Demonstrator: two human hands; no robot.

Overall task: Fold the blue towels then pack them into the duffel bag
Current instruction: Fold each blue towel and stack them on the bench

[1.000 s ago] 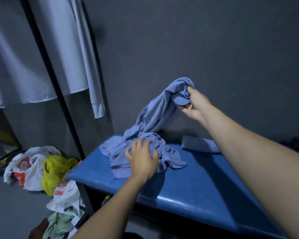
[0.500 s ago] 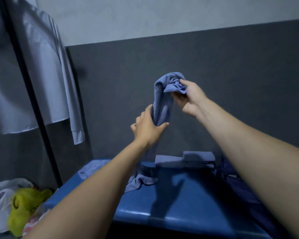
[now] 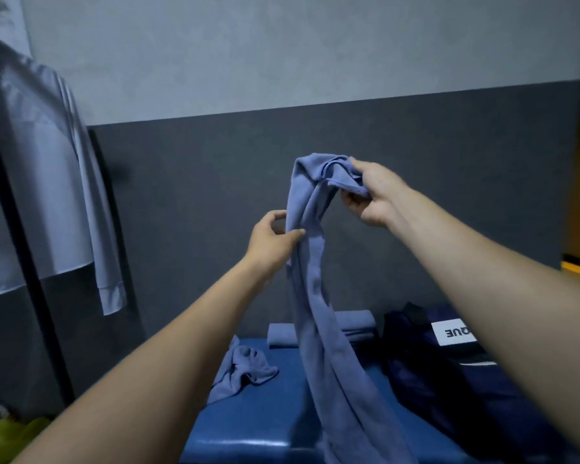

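Observation:
A long blue towel (image 3: 318,316) hangs in the air over the blue bench (image 3: 265,416). My right hand (image 3: 370,192) grips its bunched top end. My left hand (image 3: 273,237) pinches the towel's left edge a little lower down. The towel's lower end drops out of view at the bottom. A second blue towel (image 3: 240,370) lies crumpled on the bench to the left. Two folded blue towels (image 3: 349,324) sit at the back of the bench against the wall. A dark navy duffel bag (image 3: 449,370) with a white label rests on the bench at the right, partly behind my right forearm.
A pale shirt (image 3: 47,182) hangs from a black rack pole (image 3: 24,249) at the left. Yellow-green bags (image 3: 4,437) lie on the floor at the lower left. A dark grey wall stands close behind the bench.
The towel has been lifted clear of the crumpled one on the bench. My left hand has shifted from a full grasp to a pinch on its edge. The view has swung right, showing the duffel bag.

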